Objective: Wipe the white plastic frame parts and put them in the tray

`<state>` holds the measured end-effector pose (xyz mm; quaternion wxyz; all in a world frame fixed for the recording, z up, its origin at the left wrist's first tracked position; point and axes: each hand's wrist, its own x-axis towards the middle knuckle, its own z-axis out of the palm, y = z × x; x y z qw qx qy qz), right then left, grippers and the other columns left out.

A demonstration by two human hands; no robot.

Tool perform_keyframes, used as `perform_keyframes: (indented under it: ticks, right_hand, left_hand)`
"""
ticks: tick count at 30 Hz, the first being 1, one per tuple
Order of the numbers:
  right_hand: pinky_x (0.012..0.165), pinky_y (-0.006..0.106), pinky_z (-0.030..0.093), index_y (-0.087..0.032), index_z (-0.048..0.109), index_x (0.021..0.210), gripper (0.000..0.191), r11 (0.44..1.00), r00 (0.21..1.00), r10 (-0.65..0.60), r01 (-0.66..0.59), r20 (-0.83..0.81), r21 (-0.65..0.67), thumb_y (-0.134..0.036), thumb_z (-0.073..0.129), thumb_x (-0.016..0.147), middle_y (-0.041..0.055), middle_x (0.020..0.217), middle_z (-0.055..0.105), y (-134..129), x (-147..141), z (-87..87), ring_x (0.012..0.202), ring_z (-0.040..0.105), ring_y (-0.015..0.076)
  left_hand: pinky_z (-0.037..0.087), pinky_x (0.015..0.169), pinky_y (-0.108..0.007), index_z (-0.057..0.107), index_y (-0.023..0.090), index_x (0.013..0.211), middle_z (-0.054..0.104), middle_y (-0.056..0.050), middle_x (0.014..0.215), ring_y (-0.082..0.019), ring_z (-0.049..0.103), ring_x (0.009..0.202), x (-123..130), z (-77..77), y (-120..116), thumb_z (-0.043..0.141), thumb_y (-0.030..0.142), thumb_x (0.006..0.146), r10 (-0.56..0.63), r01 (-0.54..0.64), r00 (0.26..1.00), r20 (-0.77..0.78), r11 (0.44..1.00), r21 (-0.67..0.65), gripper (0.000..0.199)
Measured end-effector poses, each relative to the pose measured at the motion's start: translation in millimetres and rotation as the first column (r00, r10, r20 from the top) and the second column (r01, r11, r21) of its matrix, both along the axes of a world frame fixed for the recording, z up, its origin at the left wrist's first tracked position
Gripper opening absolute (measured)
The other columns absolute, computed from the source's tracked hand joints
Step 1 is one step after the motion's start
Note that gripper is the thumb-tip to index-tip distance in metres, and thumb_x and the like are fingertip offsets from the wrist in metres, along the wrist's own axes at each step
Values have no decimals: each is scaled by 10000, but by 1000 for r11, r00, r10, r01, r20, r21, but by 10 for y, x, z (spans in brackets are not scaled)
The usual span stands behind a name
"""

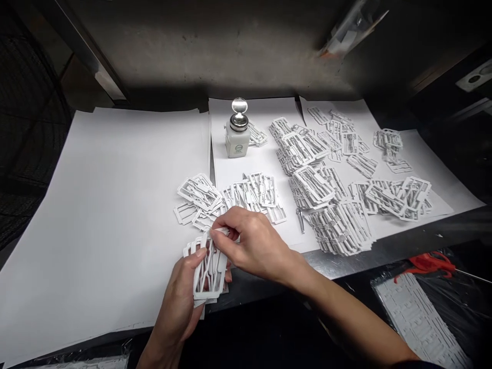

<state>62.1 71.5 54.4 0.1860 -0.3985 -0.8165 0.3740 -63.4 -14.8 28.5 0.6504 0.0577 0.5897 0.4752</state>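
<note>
My left hand (pixel 180 292) is wrapped round a small stack of white slotted frames (pixel 209 277), its thumb lying on the front. The top edge of that stack is pinched between the thumb and fingers of my right hand (pixel 253 241). Just beyond my hands, more white frames (pixel 263 189) lie in a loose overlapping heap on white paper. A second loose group (pixel 198 193) is to the left of it. Stacked frames (pixel 338 225) lean in dense rows to the right. My left fingers are partly hidden behind the held stack.
A white pump bottle (pixel 237 141) with its metal lid raised stands at the back. Tweezers (pixel 301 220) lie near the stacks. Scattered frames (pixel 349 143) cover the right paper. Red-handled scissors (pixel 430 264) and a bagged pile of white parts (pixel 423 318) are at the lower right.
</note>
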Motion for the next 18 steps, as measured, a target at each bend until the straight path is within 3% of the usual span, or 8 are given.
perform_keyframes:
  ticks: [4,8,18]
  right_hand:
    - [531,214,364,-147,642,780,114,998,995,-50,52,81,-33,-157,535,818,10,732,612,40,107,-17,589,500,102]
    - [538,228,355,-167,644,773,102,995,991,-88,91,98,-31,-165,548,806,5,718,604,78,217,-25,590,495,111]
    - [591,223,401,-152,638,868,124,997,997,62,-59,47,-57,-98,548,802,21,896,617,186,224,-56,612,520,91]
  left_hand:
    - [483,561,-275,616,125,950,636,-45,646,-160,575,538,-22,50,11,513,411,774,28,-27,998,52,999,-25,352]
    - [463,532,-254,612,124,916,628,-51,642,-143,547,523,-22,104,24,502,408,775,14,-9,996,89,998,-61,336]
    - [426,502,-255,628,144,931,609,-46,654,-146,538,533,-89,43,-19,495,390,799,-43,48,974,221,999,-18,309]
